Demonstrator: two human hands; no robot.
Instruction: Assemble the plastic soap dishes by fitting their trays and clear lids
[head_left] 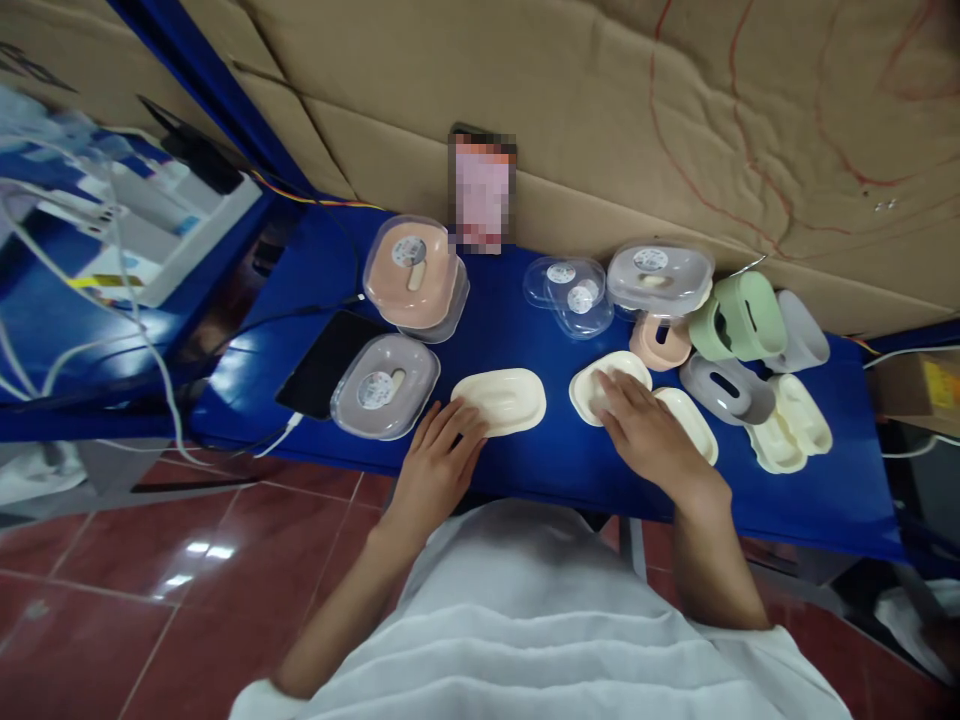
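A shallow cream oval tray (517,400) lies flat near the front of the blue table. My left hand (444,455) touches its left end, fingers stretched out and a little apart. To the right, a second cream oval tray (585,392) sits under my right hand (641,420). The right fingertips reach into its hollow with the thumb apart near its front edge, and the hand looks open over it. Partly hidden beside the right wrist lies another cream tray (694,430). Left of my left hand sits a grey box with a clear lid (386,385).
Peach lidded box (412,270) on another box, black tablet (330,365) with cable, and blurred upright packet (482,195) stand left and behind. Clear lids (574,295), a lidded box (660,275), green cups (750,315), a grey slotted piece (727,390) and cream moulded pieces (791,425) crowd the right.
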